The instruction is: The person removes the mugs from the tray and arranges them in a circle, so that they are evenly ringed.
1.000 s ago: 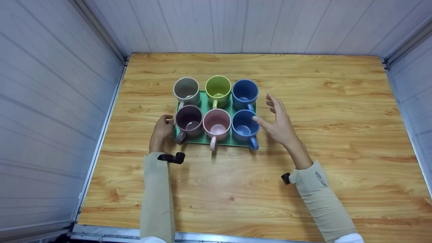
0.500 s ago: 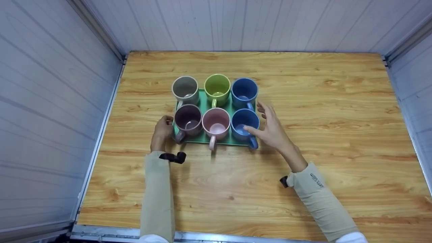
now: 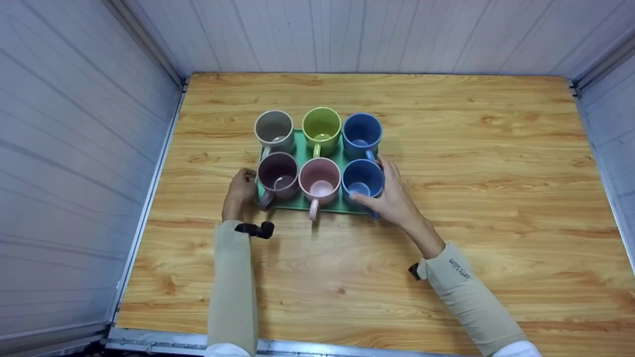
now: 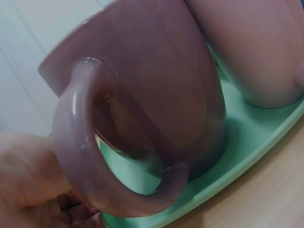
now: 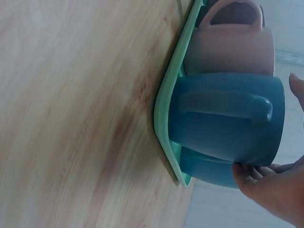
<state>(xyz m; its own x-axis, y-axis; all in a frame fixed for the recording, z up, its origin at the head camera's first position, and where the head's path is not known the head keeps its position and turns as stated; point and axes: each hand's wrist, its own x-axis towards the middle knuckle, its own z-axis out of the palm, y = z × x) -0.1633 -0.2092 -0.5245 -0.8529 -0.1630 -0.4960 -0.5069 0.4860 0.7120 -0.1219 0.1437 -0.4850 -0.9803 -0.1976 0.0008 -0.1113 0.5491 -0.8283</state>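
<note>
Tray (image 3: 301, 148), green, rectangular, on wood-grain table (image 3: 337, 277) | 6 ceramic mugs (image 3: 320, 188) aboard, handles nearward, perhaps for easy reach | left hand (image 3: 241, 188): at tray's left edge, likely steadying; grip unclear | right hand (image 3: 395, 201): fingers spread around front blue mug (image 3: 363, 171), not clasping

A green tray (image 3: 301, 151) with a raised rim lies flat on the table (image 3: 496, 198), bearing six glossy mugs, all upright in two rows. Behind stand a grey mug (image 3: 274, 130), a yellow-green mug (image 3: 321, 129) and a blue mug (image 3: 362, 130); in front, a purple mug (image 3: 278, 174), a pink mug (image 3: 320, 179) and a second blue mug (image 3: 362, 174). Every handle points toward the person. The left hand (image 3: 241, 186) is at the tray's left edge, beside the purple mug; the right hand's (image 3: 392, 201) fingers touch the front blue mug's side.
</note>
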